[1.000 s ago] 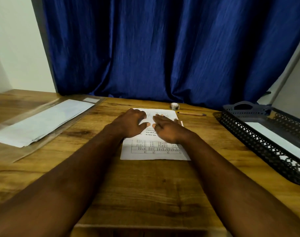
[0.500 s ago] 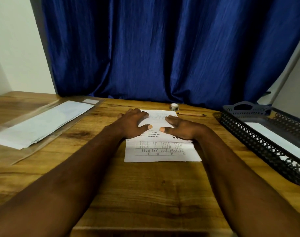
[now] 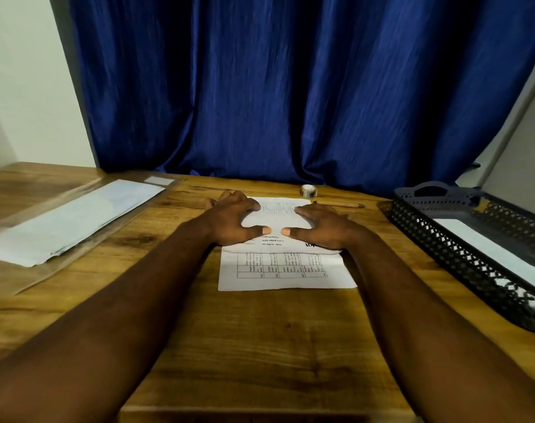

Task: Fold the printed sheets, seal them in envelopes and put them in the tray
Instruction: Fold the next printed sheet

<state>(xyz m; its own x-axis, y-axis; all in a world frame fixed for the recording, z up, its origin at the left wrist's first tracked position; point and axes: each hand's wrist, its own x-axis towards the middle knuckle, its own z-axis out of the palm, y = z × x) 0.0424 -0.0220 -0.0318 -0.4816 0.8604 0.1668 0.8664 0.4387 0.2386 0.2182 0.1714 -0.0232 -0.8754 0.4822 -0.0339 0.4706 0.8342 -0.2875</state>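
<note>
A printed sheet (image 3: 286, 276) lies at the table's middle, its far part folded toward me over the near part, which shows a table of text. My left hand (image 3: 234, 219) presses on the fold's left side with fingers spread and thumb pointing right. On the right side my right hand (image 3: 319, 227) presses likewise, thumb pointing left; the two thumbs nearly meet. A dark perforated tray (image 3: 443, 242) stands at the right with a white envelope (image 3: 486, 248) inside.
A clear plastic sleeve holding white papers or envelopes (image 3: 67, 221) lies at the left. A small tape roll (image 3: 308, 190) and a pencil (image 3: 339, 204) sit just beyond the sheet. A blue curtain hangs behind the wooden table (image 3: 260, 346).
My hands have drawn apart along the folded flap, from the sheet's centre toward its sides. The fold now lies flatter, and more of the flap's printed text shows.
</note>
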